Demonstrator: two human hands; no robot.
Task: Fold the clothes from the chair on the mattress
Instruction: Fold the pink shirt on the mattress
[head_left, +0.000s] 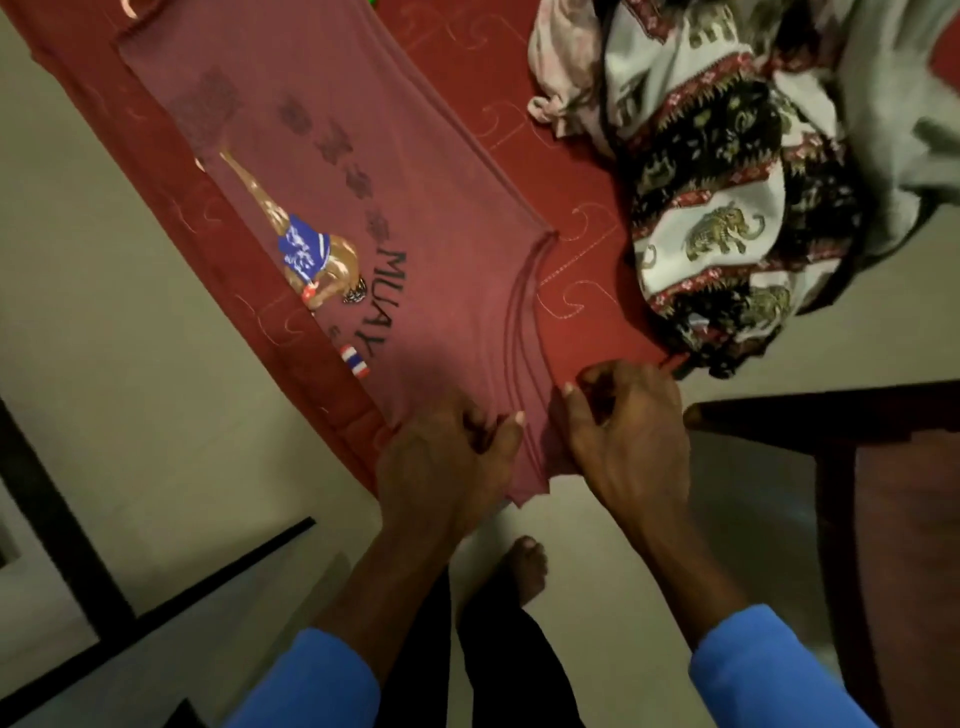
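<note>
We look down on a maroon shirt (363, 208) lying flat and lengthwise on a red mattress (519, 104), its near end hanging just over the mattress edge. The left hand (447, 457) and right hand (628, 441) sit close together at that end. On each, the thumb and curled fingers (506, 431) pinch the fabric, likely to pull it taut and square before the first fold.

The shirt is thin, soft jersey with narrow ridges running toward the hands. It bears a printed boxer in blue shorts and the black word "MUAY". The mattress cover is quilted with pale stitched swirls.

Well apart, at the far right, an unfolded pile (727, 208) waits on the mattress: loose elephant-print cloth, with pink and grey pieces beside it. A dark wooden chair (883, 493) stands just right of the hands, above a bare foot (524, 566) on the pale floor.
</note>
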